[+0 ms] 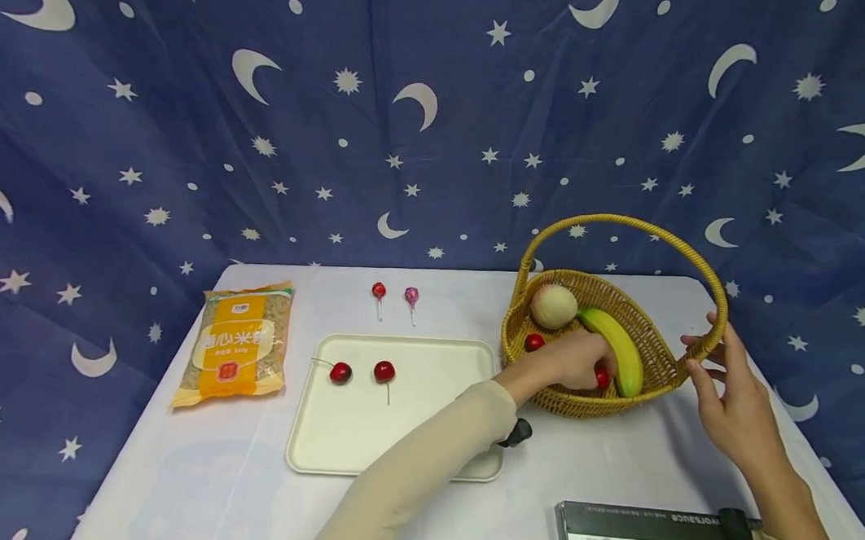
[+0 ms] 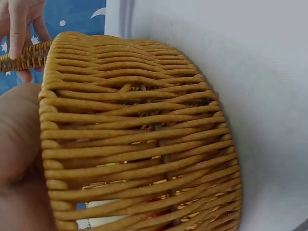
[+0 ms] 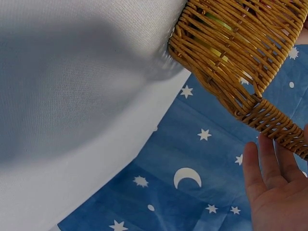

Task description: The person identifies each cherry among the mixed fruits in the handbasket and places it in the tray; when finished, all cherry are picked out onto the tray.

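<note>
A wicker basket (image 1: 580, 404) with a tall arched handle stands at the table's right. My left hand (image 1: 578, 359) reaches over its near rim, fingers curled down at a red cherry (image 1: 602, 379), which it seems to pinch; the fingertips are partly hidden. Beside it lie a yellow banana (image 1: 622, 353), a pale round fruit (image 1: 554, 306) and another cherry (image 1: 535, 342). My right hand (image 1: 734, 400) holds the right foot of the handle (image 3: 276, 126) between thumb and fingers. In the left wrist view, the basket's woven side (image 2: 139, 120) hides the left fingertips.
A cream tray (image 1: 421, 355) bears two stemmed cherries (image 1: 341, 373), partly under my left forearm. Two lollipops (image 1: 412, 295) lie behind it. An orange-labelled food bag (image 1: 241, 346) lies at left. A dark pasta box (image 1: 639, 521) is at the front right, by my right forearm.
</note>
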Demonstrator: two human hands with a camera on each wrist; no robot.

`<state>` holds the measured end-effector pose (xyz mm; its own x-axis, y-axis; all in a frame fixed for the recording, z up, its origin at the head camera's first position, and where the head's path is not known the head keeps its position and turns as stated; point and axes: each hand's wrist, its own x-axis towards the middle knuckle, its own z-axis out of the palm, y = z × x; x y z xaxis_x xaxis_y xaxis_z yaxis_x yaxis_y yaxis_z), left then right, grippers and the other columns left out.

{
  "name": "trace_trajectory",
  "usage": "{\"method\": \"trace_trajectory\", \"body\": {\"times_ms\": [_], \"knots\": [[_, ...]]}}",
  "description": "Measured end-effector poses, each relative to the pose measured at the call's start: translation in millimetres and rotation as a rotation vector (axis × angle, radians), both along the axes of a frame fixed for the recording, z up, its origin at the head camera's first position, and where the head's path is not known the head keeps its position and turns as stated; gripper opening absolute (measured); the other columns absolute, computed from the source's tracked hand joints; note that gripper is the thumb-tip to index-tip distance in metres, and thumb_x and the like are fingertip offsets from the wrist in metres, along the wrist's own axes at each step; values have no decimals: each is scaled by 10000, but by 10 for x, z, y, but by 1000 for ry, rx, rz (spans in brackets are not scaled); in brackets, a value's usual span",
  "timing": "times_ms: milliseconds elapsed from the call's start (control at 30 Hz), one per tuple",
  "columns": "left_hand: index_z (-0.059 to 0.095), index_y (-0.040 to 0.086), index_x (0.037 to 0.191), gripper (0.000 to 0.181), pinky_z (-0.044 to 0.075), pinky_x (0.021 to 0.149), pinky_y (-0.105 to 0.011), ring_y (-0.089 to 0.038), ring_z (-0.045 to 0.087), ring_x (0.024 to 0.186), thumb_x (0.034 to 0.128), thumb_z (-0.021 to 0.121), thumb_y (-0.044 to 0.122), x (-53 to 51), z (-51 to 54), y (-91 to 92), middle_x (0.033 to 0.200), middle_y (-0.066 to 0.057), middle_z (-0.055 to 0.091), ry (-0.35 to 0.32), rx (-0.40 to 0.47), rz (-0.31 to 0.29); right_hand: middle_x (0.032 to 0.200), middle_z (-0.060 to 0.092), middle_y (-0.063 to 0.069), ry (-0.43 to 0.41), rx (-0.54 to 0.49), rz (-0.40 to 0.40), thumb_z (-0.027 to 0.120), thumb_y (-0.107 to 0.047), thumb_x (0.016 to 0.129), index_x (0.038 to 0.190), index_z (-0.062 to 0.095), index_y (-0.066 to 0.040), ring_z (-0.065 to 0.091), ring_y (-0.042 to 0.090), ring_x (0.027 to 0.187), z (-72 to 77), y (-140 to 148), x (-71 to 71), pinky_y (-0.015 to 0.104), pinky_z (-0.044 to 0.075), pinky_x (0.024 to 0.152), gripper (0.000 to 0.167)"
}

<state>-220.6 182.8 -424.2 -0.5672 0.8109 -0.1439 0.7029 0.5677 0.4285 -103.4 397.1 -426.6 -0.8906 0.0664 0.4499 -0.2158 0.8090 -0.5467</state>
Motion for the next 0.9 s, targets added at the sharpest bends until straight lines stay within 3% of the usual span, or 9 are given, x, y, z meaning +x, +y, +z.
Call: {"method": "trace_trajectory", "body": {"times_ms": [400, 567, 733, 900], "knots": [[789, 270, 1267, 440, 419, 799, -72, 0, 614, 1031, 924, 723, 2, -3, 63, -203, 1254, 151, 769, 9, 176, 53, 1378, 652, 255, 8, 8, -3, 605, -29, 1063, 1697, 191, -341, 370, -306, 1148, -12, -22, -10, -118, 265, 919, 819], [783, 240, 1280, 407, 413, 816, -52, -8, 631, 1072, 936, 741, 25, 17, 93, -295, 1298, 113, 757, 11, 230, 58, 1365, 651, 268, 15, 2, 6, 595, -16, 1063, 1700, 194, -323, 371, -309, 1146, -16, -20, -3, -116, 266, 919, 813], [780, 227, 1285, 400, 402, 924, -25, -5, 638, 1234, 933, 750, 39, 52, 148, -400, 1349, 88, 740, 47, 278, 66, 1371, 646, 253, 10, 8, 4, 604, -21, 1061, 1700, 191, -322, 361, -309, 1146, -19, -9, -6, -120, 266, 915, 819], [767, 220, 1306, 432, 413, 899, -27, -14, 637, 1247, 930, 721, 11, 78, 189, -499, 1369, 82, 727, 37, 320, 85, 1364, 649, 250, 12, 11, 3, 602, -26, 1063, 1700, 192, -321, 366, -307, 1148, -24, -4, -10, -120, 266, 915, 813]]}}
